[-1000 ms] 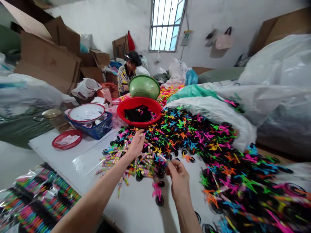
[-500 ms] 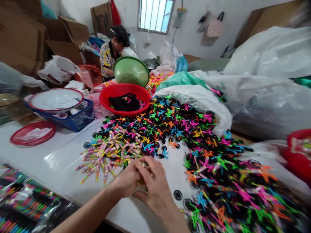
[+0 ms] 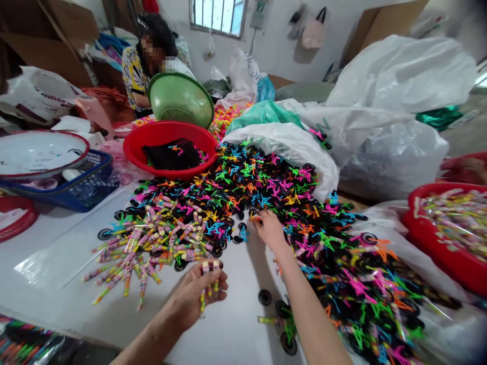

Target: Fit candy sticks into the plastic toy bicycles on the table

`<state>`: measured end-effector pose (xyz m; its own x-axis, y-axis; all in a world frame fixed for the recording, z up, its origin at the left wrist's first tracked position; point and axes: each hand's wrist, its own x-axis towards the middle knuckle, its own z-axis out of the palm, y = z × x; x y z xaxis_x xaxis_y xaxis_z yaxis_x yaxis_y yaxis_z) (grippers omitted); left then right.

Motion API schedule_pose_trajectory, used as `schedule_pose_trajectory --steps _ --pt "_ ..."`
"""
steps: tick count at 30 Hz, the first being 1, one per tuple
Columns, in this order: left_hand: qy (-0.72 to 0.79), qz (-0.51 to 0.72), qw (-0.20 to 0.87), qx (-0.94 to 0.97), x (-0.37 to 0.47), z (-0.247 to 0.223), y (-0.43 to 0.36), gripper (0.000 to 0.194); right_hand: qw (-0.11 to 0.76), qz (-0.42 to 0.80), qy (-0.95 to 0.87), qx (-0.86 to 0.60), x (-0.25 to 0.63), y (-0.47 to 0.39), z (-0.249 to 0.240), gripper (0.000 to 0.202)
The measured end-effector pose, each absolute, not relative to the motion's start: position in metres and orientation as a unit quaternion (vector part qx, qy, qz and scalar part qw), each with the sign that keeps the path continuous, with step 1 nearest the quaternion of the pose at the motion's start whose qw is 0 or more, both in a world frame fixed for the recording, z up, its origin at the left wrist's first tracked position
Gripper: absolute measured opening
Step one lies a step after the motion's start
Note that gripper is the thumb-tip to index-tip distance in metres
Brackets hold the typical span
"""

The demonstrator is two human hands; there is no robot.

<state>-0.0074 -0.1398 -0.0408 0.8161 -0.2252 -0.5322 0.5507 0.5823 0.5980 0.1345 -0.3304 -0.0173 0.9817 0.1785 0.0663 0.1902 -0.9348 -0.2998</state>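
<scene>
My left hand (image 3: 194, 294) is wrapped round several short candy-striped sticks (image 3: 210, 279) with pale ends, above the white tabletop. Farther forward, my right hand (image 3: 269, 229) has its fingers closed at an orange toy bicycle (image 3: 255, 219) by the edge of the heap. Left of it spreads a pile of striped sticks (image 3: 152, 243). Behind and to the right lies a big heap of colourful toy bicycles (image 3: 262, 177) with black wheels. A green bicycle (image 3: 289, 327) with a striped stick beside it and a loose black wheel (image 3: 265, 297) lie near the front.
A red basin (image 3: 171, 170) holds black mesh; behind it a person (image 3: 135, 76) sits by a tilted green basin (image 3: 180, 101). A blue basket (image 3: 89, 187) stands left. At the right are a red tub (image 3: 426, 253) of striped sticks and large plastic bags (image 3: 395, 76).
My hands have parted. The right one has reached forward to the bicycles, while the left keeps the sticks. The view has shifted right, and a green bicycle now shows near the front.
</scene>
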Motion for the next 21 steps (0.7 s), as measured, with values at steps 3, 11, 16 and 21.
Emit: schedule_pose_trajectory --steps 3,11,16,21 --pt "0.164 -0.212 0.857 0.440 -0.010 -0.040 -0.146 0.039 0.128 -0.020 -0.038 -0.991 0.155 -0.342 -0.031 0.022" --pt "0.158 -0.099 0.845 0.502 0.009 -0.037 -0.106 0.025 0.410 -0.015 -0.078 -0.909 0.048 -0.307 0.003 0.029" --pt "0.235 -0.148 0.883 0.379 0.004 -0.024 -0.093 0.021 0.668 0.187 -0.230 -0.682 -0.028 -0.237 -0.007 0.032" --pt "0.164 -0.074 0.868 0.463 -0.017 -0.017 -0.089 0.029 0.682 0.165 -0.254 -0.666 -0.037 -0.205 -0.005 0.028"
